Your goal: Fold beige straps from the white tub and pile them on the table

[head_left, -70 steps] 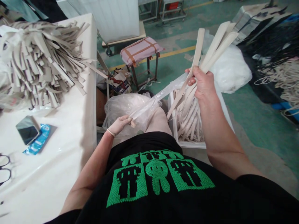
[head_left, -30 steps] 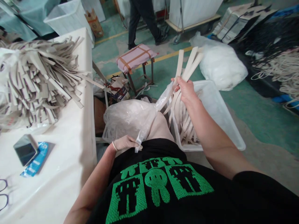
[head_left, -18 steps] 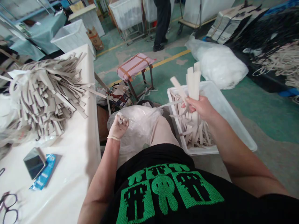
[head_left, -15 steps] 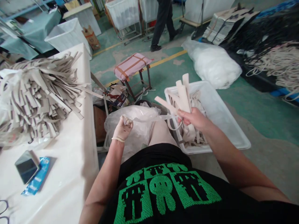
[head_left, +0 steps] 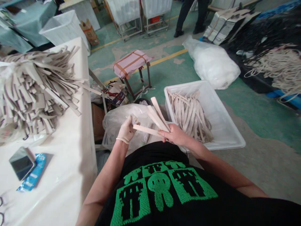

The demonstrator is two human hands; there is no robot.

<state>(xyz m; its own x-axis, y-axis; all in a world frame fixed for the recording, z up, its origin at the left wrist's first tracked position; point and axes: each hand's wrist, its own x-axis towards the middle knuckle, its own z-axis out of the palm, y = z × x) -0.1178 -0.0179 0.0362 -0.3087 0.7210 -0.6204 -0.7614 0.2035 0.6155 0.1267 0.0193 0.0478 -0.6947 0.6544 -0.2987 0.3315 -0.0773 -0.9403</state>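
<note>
My right hand [head_left: 174,134] is closed around several beige fabric straps [head_left: 156,117] that fan out to the upper left above my lap. My left hand [head_left: 127,129], in a pale glove with a rolled cuff, is closed with its fingertips beside the end of the lowest strap. Something small and whitish shows at those fingertips, but I cannot make out what it is. Beneath the hands lies crumpled clear plastic [head_left: 117,119]. Right of my lap, a white plastic bin [head_left: 225,125] holds a heap of similar straps [head_left: 190,116].
A white-covered table [head_left: 68,175] at left bears a large strap bundle [head_left: 35,91], a phone [head_left: 22,163] and a blue packet [head_left: 35,172]. Ahead are a pink-topped stool [head_left: 131,62] and a stuffed plastic bag [head_left: 211,62]. A person's legs [head_left: 190,15] show farther back.
My right hand has moved left and down from over the bin, bringing the straps near my left hand. The translucent strip between the hands no longer shows stretched. The person behind has moved right.
</note>
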